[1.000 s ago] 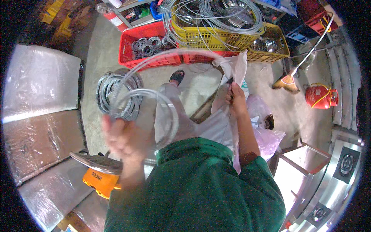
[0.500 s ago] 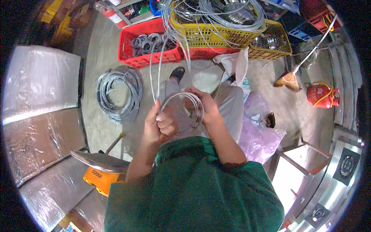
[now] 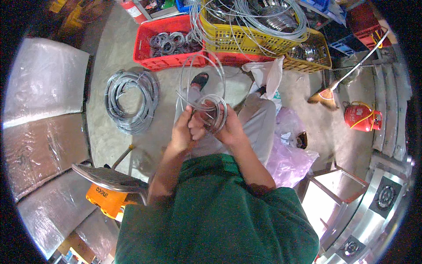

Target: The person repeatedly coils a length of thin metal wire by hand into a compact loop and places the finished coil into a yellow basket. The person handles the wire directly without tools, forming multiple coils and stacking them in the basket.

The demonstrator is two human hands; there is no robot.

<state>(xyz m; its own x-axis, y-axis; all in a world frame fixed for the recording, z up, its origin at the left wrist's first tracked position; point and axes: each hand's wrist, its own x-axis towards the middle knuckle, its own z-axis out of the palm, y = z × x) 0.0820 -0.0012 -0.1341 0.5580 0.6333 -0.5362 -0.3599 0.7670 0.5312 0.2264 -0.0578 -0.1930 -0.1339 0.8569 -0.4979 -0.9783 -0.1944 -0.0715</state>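
Observation:
A small coil of thin grey wire [image 3: 224,115] is in front of my lap, between my two hands. My right hand [image 3: 231,131] is closed round the coil's right side. My left hand [image 3: 185,128] has its fingers curled and its thumb up, gripping the wire on the left; the exact place of its grip is blurred. From the hands a larger loose loop of the same wire rises toward the red crate [image 3: 169,65]. Left of my legs, a big tied coil of grey wire [image 3: 112,101] lies on the floor.
Small wire rings [image 3: 167,45] fill part of the red crate. Long wire strands drape over the yellow crate [image 3: 237,40]. A pale purple plastic bag [image 3: 288,160] lies by my right leg. Farther right are a broom [image 3: 326,96] and a red gas cylinder [image 3: 361,117]. Wrapped boxes [image 3: 48,154] line the left.
The long strands that ran up toward the crates are drawn down into a shorter loop. My hands have come closer together, and the coil between them looks smaller. The view has shifted slightly.

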